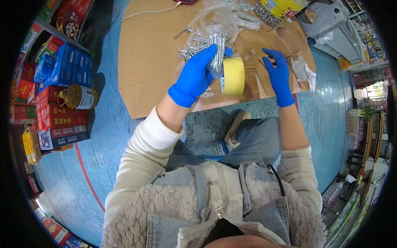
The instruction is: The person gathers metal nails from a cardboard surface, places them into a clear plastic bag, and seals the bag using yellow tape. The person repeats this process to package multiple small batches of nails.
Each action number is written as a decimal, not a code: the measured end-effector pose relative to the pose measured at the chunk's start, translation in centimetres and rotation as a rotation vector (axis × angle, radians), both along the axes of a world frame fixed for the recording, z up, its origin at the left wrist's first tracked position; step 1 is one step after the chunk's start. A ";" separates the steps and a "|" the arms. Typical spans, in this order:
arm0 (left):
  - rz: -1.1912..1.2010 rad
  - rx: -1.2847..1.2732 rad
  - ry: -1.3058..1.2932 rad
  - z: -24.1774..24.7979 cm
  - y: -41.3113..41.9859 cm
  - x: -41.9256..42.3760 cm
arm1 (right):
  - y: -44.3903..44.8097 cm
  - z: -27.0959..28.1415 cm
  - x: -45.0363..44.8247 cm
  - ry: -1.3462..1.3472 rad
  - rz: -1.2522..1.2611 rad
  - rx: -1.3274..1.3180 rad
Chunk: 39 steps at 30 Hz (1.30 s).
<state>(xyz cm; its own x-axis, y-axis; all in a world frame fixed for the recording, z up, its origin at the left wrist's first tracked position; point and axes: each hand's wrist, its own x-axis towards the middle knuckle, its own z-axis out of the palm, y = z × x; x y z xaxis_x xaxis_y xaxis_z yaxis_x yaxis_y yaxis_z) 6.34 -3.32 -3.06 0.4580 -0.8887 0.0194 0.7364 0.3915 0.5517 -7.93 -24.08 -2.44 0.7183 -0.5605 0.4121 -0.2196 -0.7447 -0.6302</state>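
In a blue glove, my left hand [198, 69] grips a bundle of long metal nails or screws [217, 46] wrapped in clear plastic, standing roughly upright. Directly right of the bundle is a roll of yellow tape [234, 76]; whether the left fingers touch it or a strip joins it to the plastic, I cannot tell. My right hand [277, 73], gloved too, hovers over the right side of the cardboard sheet [152, 62] with its fingers apart and nothing in them. Loose nails or screws [195, 45] lie in a pile behind the left hand, partly under a clear plastic bag [203, 20].
More plastic-wrapped bundles [248, 21] lie at the back, near a yellow-labelled tub [280, 9] and dark hardware. White scraps [304, 69] rest at the right edge. A white cable [149, 12] crosses the back left. Stacked boxes [65, 114] and an oil bottle [80, 97] stand left.
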 end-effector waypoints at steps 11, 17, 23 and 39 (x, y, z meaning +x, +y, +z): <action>-0.173 -0.117 -0.114 0.5 0.6 -0.6 | 7.7 8.1 2.7 -0.174 0.514 0.159; -0.196 -0.118 -0.112 0.2 0.5 -0.7 | 7.7 7.4 2.8 -0.193 0.539 0.037; -0.220 -0.140 -0.168 0.4 0.4 -0.7 | 7.8 8.1 2.9 -0.173 0.448 0.128; -0.266 -0.137 -0.128 0.5 0.4 -0.7 | 8.0 8.4 3.6 -0.216 0.449 0.124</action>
<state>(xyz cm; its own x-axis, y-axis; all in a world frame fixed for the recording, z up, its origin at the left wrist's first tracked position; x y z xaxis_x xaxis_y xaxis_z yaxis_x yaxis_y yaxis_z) 5.62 -2.93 -2.58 0.1965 -0.9621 0.1893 0.7509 0.2718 0.6019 -4.35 -16.12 5.98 0.8052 -0.2706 0.5277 0.2497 -0.6524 -0.7155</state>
